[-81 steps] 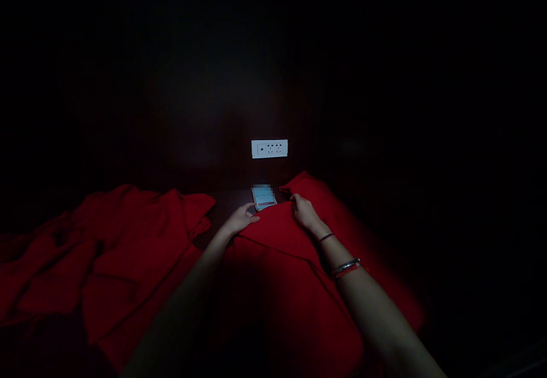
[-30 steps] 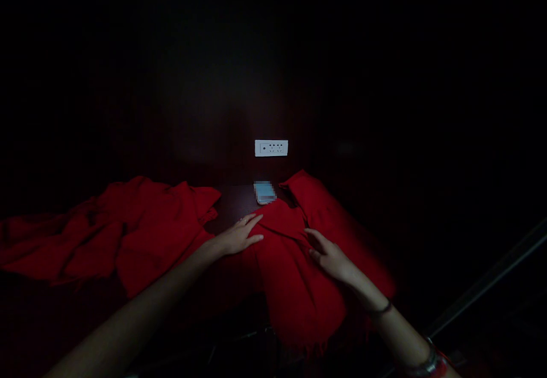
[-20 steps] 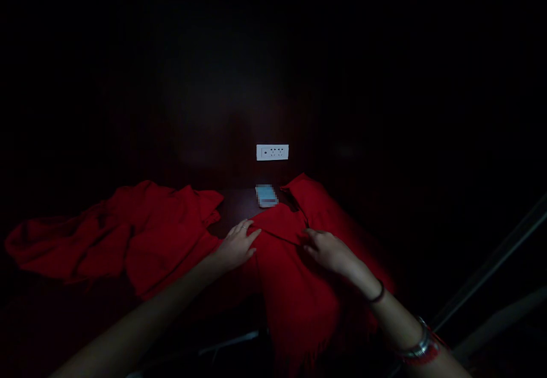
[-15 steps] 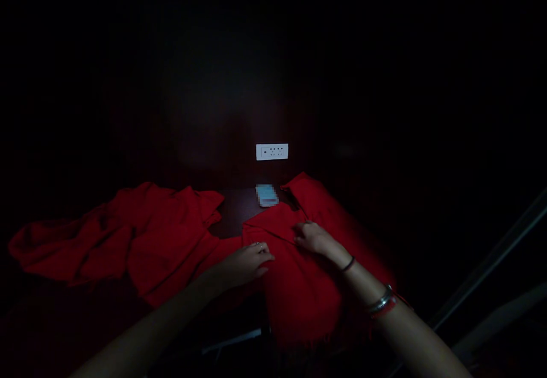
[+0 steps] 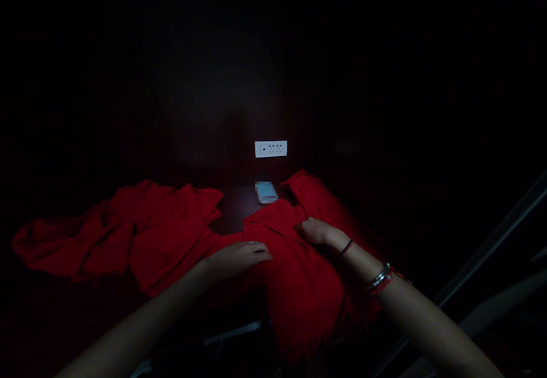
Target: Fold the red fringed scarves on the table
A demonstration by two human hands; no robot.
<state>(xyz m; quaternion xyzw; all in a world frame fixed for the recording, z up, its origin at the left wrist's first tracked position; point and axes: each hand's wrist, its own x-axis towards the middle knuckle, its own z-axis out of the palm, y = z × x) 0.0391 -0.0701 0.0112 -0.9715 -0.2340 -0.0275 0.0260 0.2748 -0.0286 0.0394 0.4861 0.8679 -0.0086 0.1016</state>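
Note:
A red scarf (image 5: 303, 287) with a fringed lower edge is spread over a dark tabletop, and its near end hangs down over the front edge. My left hand (image 5: 245, 255), with a ring on one finger, lies on the scarf left of centre, its fingers stretched out. Farther back and to the right, my right hand (image 5: 316, 231) has its fingers closed on a fold of the scarf. Bunched red cloth (image 5: 158, 224) lies to the left; I cannot tell whether it is one piece with the scarf.
Behind the scarf, a small pale blue, blurred object (image 5: 266, 192) lies on the dark tabletop (image 5: 237, 201). A white socket panel (image 5: 270, 149) is fixed to the dark wall above. A pale slanting bar (image 5: 491, 241) stands out at the right. Most surroundings are too dark to make out.
My right hand has shifted slightly right, its fingers more closed on the fold. The scarf's near right part has moved a little. My left hand stays nearly in place.

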